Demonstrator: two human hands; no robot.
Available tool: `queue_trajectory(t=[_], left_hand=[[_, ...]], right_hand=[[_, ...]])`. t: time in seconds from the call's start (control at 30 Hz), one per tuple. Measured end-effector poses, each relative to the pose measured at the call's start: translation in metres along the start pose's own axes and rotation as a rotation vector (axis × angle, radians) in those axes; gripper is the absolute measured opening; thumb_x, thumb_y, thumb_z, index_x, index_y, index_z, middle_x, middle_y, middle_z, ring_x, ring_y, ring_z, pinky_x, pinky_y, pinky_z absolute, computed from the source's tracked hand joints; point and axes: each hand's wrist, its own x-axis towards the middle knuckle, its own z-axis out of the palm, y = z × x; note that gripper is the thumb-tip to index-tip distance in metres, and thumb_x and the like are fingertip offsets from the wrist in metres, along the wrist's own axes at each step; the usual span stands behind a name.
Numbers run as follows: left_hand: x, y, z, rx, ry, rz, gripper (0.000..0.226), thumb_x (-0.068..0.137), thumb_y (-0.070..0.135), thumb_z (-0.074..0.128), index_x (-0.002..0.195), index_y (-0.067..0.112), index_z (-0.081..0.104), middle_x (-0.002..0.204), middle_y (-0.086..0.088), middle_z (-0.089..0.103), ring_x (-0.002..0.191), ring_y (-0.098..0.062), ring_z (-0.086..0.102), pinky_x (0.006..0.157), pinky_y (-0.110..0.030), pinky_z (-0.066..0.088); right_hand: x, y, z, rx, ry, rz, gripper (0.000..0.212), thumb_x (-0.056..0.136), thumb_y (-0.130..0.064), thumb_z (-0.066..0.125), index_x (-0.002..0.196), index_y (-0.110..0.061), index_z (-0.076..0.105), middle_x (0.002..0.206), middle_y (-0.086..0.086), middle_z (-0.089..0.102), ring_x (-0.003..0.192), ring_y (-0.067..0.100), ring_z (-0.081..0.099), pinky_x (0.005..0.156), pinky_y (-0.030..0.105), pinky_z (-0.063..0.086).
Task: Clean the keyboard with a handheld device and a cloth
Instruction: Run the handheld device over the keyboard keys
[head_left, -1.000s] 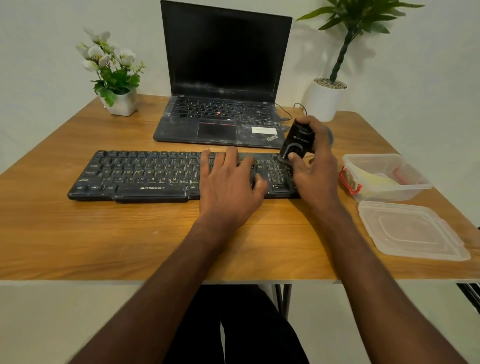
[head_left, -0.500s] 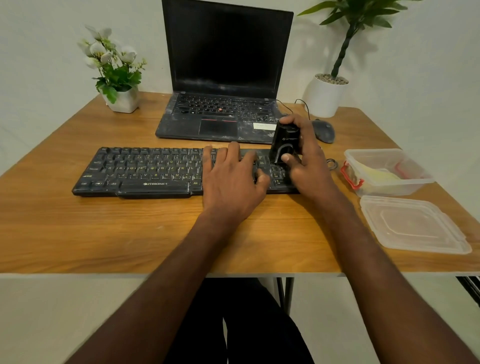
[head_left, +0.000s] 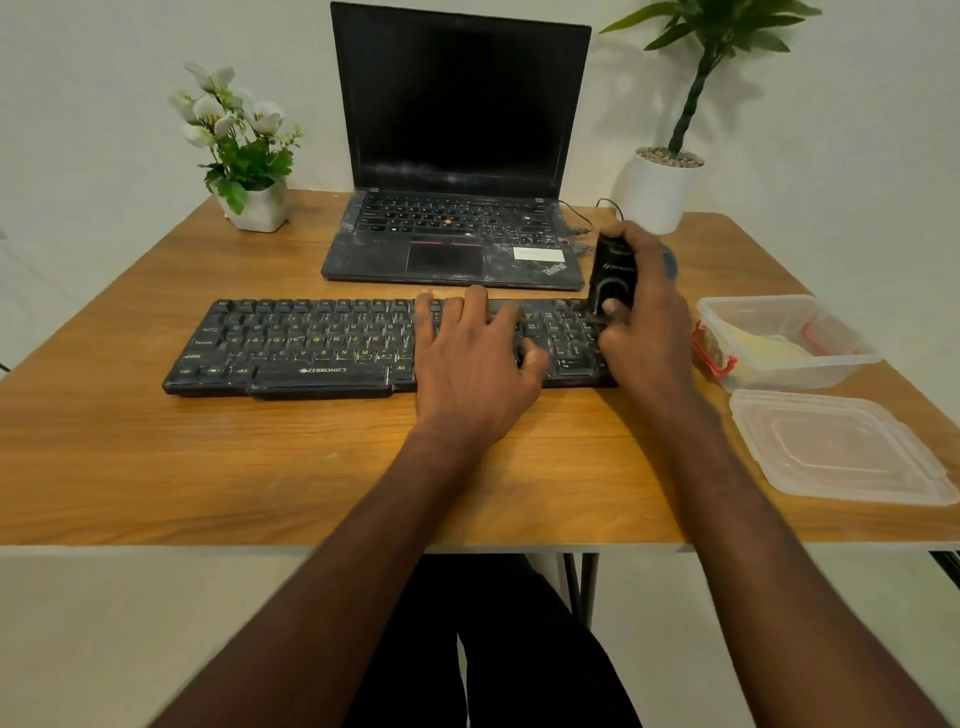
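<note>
Dusty black plastic full-size keyboard (head_left: 311, 348) on wooden table (head_left: 156, 467), left hand (head_left: 475, 364) flat on keys, fingers spread, right hand (head_left: 647, 322) gripping upright black handheld device (head_left: 613, 275) at keyboard's right end

A small desk workplace, of the home-office or plain office kind, is shown. A wooden-topped table (head_left: 156, 467) on thin dark metal legs is set against a bare, pale wall. At the middle of its far edge an open laptop (head_left: 457, 156) with a dark screen is placed, and a separate black keyboard (head_left: 311, 348) is laid just in front of it. Decoration is given by a white pot of flowers (head_left: 244, 150) near the far left corner and a tall green plant in a white pot (head_left: 670, 171) near the far right corner. Near the right edge a clear plastic box (head_left: 779, 343) and its lid (head_left: 841, 447) are seen.
</note>
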Motion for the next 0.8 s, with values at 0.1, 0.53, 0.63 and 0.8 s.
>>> queue_trajectory(t=[0.1,0.53,0.63,0.8], left_hand=[[0.000,0.000,0.001,-0.002,0.003,0.004,0.043,0.102,0.054,0.043,0.132,0.030,0.062,0.131,-0.003,0.054,0.130,-0.024,0.052,0.131,-0.058,0.006],[0.000,-0.002,0.000,0.008,0.039,-0.056,0.040,0.097,0.049,0.047,0.124,0.026,0.066,0.126,-0.004,0.056,0.127,-0.026,0.054,0.132,-0.056,0.005],[0.001,-0.003,0.000,0.010,0.027,-0.053,0.039,0.098,0.050,0.046,0.124,0.027,0.065,0.127,-0.004,0.056,0.127,-0.025,0.054,0.132,-0.056,0.003],[0.000,-0.002,0.002,0.003,0.038,-0.046,0.038,0.098,0.049,0.047,0.123,0.026,0.065,0.126,-0.004,0.056,0.126,-0.025,0.055,0.132,-0.056,0.004]], right_hand=[[-0.002,-0.006,0.002,0.181,0.046,-0.010,0.077,0.091,-0.001,0.068,0.146,-0.045,0.038,0.137,-0.005,0.053,0.115,0.009,0.062,0.081,0.022,0.060],[-0.008,0.000,-0.001,0.185,-0.173,-0.032,0.080,0.089,0.015,0.053,0.144,-0.042,0.038,0.135,-0.006,0.052,0.111,0.008,0.062,0.077,0.027,0.060],[-0.005,0.004,-0.001,0.068,-0.060,0.008,0.087,0.082,0.016,0.055,0.143,-0.043,0.039,0.128,-0.006,0.057,0.104,0.016,0.065,0.073,0.037,0.061],[-0.005,-0.001,0.000,0.142,-0.028,-0.016,0.077,0.090,0.012,0.057,0.143,-0.040,0.038,0.129,-0.009,0.055,0.102,0.001,0.063,0.074,0.024,0.060]])
